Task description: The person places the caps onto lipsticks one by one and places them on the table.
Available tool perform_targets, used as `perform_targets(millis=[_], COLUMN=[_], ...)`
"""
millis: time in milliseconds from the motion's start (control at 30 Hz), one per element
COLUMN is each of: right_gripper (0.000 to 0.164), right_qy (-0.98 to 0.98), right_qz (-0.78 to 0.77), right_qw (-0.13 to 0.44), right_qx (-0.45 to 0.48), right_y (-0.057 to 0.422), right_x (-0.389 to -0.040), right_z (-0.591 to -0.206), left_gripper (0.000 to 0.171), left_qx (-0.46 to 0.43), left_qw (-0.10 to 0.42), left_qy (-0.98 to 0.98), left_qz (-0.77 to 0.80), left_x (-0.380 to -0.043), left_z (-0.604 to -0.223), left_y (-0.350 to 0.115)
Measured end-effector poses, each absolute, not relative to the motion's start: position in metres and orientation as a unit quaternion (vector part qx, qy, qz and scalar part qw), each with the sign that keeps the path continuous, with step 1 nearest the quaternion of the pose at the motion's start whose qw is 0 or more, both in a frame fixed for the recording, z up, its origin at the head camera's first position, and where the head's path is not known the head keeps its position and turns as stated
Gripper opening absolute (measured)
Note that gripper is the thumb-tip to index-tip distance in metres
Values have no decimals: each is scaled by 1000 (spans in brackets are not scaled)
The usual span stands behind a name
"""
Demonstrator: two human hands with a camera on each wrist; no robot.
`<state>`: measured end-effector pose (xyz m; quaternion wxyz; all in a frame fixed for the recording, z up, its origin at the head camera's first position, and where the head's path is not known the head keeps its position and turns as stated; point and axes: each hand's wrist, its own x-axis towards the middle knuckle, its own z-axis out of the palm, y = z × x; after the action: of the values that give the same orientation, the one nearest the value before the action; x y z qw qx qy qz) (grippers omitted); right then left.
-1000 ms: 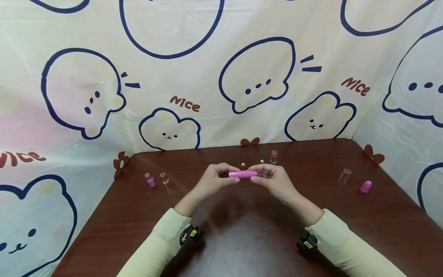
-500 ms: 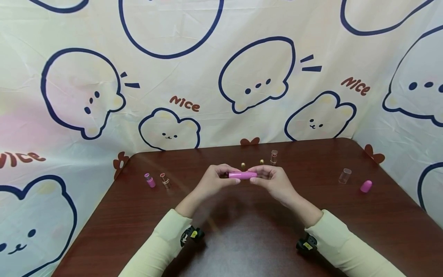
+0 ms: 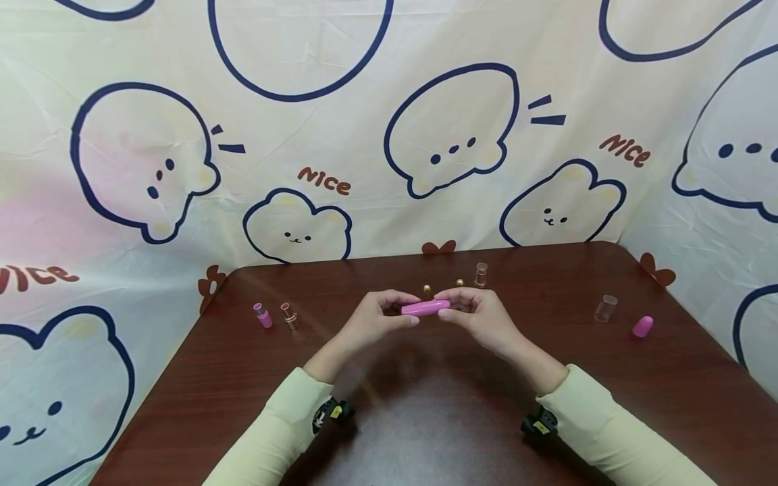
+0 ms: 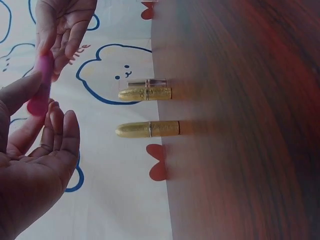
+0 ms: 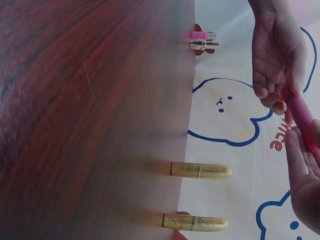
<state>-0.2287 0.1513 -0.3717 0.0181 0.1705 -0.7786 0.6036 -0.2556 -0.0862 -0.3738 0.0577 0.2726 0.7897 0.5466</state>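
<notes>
My left hand and right hand pinch one pink tube between them. Gold tubes stand just beyond, farther off.

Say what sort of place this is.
Probably an indoor corner staged for recording: a creased cartoon sheet hangs behind a brown table, and a few lipstick tubes are spread out on it.

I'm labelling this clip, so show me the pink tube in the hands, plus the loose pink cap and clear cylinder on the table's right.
Pink tube (image 3: pixel 425 308): head view, middle of its side.
Pink cap (image 3: pixel 643 327): head view, middle of its body.
Clear cylinder (image 3: pixel 605 309): head view, on its wall.
</notes>
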Motion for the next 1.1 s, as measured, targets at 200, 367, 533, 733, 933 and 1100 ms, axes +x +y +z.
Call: perform_targets(millis=[200, 367, 533, 733, 933, 1100], right_gripper=[29, 30, 29, 26, 26, 24], right_qy=[-802, -825, -843, -870, -886, -898], right_qz=[572, 543, 510, 459, 430, 407], right_qw=[47, 56, 69, 97, 108, 115], right_qx=[164, 147, 155, 150, 137, 125], right_y=[159, 168, 177, 189, 202, 211], right_x=[-231, -232, -235, -241, -245, -249], right_z=[-370, -368, -369, -369, -367, -369], left_gripper=[33, 33, 31, 28, 30, 34], left_qx=[246, 222, 198, 172, 141, 110], left_qw=[54, 57, 62, 58, 35, 25], left_qy=[794, 799, 808, 820, 839, 847], left_qz=[553, 555, 552, 543, 525, 520], left_x=[-256, -256, -248, -238, -250, -247], left_z=[-375, -377, -368, -359, -382, -386], left_y=[-99, -113, -125, -140, -167, -187])
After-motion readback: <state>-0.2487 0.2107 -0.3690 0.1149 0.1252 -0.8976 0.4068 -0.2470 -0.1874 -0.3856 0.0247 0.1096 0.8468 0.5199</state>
